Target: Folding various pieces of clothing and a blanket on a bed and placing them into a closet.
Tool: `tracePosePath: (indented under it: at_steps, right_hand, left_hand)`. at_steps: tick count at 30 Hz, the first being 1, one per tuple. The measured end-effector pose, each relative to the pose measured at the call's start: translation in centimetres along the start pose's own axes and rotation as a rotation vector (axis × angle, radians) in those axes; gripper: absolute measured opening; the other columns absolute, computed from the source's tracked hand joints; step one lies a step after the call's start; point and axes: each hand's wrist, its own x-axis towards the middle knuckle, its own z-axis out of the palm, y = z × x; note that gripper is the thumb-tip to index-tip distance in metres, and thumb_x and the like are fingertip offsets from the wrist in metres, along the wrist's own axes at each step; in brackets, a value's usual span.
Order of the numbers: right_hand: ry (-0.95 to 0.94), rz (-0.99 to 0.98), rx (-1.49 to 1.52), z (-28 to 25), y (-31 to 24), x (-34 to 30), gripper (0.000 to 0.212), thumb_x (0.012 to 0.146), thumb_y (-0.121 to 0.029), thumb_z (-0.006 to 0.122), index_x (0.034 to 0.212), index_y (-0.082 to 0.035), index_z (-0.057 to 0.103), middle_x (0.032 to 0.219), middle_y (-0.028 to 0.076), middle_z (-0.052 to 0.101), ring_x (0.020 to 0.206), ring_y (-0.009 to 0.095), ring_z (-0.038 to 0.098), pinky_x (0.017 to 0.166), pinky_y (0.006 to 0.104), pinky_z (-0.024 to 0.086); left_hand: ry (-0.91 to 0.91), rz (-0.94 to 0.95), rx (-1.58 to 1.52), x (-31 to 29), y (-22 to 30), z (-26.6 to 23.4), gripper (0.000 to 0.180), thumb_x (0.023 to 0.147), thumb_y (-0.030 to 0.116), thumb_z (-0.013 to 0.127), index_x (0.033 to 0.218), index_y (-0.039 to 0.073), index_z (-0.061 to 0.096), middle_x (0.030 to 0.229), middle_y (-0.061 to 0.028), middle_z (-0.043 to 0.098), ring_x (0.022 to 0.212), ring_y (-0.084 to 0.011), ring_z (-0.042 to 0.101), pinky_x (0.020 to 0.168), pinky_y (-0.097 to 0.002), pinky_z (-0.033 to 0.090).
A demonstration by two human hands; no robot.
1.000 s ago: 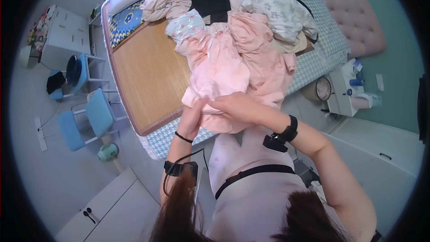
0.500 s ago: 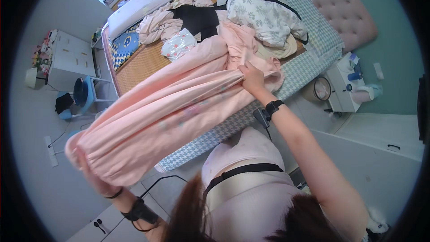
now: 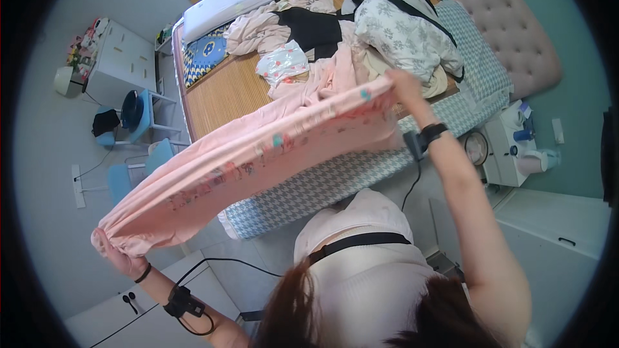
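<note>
A large pink cloth (image 3: 258,148) with a coloured print is stretched between my hands above the near side of the bed; whether it is a garment or bedding I cannot tell. My left hand (image 3: 122,259), at the far left, is closed on its gathered end. With my right hand (image 3: 407,90), held higher over the bed, I grip its upper edge at the other end. The cloth sags below that taut edge. More pink fabric (image 3: 335,74) lies bunched behind it, and I cannot tell if it is the same piece.
On the bed's bamboo mat (image 3: 219,100) lie a black garment (image 3: 313,29), a clear plastic bag (image 3: 282,64) and a white patterned quilt (image 3: 400,32). Houndstooth fabric (image 3: 290,196) covers the near edge. A white nightstand (image 3: 503,135) stands right, blue chairs (image 3: 158,154) left. Cables hang from both wrists.
My right hand has moved up and right, taking the cloth's edge with it, and the printed side now shows. The left hand has the gathered end. The whole view has shifted slightly.
</note>
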Motion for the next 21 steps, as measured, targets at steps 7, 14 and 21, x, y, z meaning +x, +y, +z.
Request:
tracePosePath:
  at_steps: [7,14,21]
  right_hand:
    - [0.672,-0.128,0.048,-12.8,-5.0,4.4,0.023,0.076,-0.009,0.055,0.096,-0.012,0.064,0.093,0.008,0.062,0.080,0.031,0.062,0.067,0.0377,0.050]
    - [0.512,0.654,0.035,-2.9,13.0,-2.8,0.017,0.074,-0.007,0.053,0.073,-0.012,0.069,0.089,0.013,0.062,0.082,0.032,0.061,0.070,0.0412,0.048]
    - [-0.189,0.297,0.325,2.8,8.2,-3.9,0.019,0.071,-0.001,0.055,0.074,-0.009,0.072,0.064,0.008,0.063,0.063,0.018,0.060,0.060,0.0305,0.046]
  left_hand:
    - [-0.595,-0.239,-0.473,4.5,0.2,-11.1,0.015,0.096,0.020,0.048,0.090,0.006,0.051,0.077,-0.0021,0.057,0.060,-0.0114,0.055,0.051,-0.0240,0.048]
    - [-0.227,-0.108,-0.353,6.6,-1.2,-21.9,0.016,0.092,0.015,0.050,0.094,0.000,0.054,0.083,-0.0070,0.060,0.064,-0.0143,0.058,0.055,-0.0263,0.051]
    - [-0.034,-0.186,0.088,-2.5,-2.1,-0.5,0.027,0.095,0.018,0.047,0.113,-0.001,0.052,0.097,-0.0098,0.062,0.084,-0.0171,0.062,0.068,-0.0327,0.053]
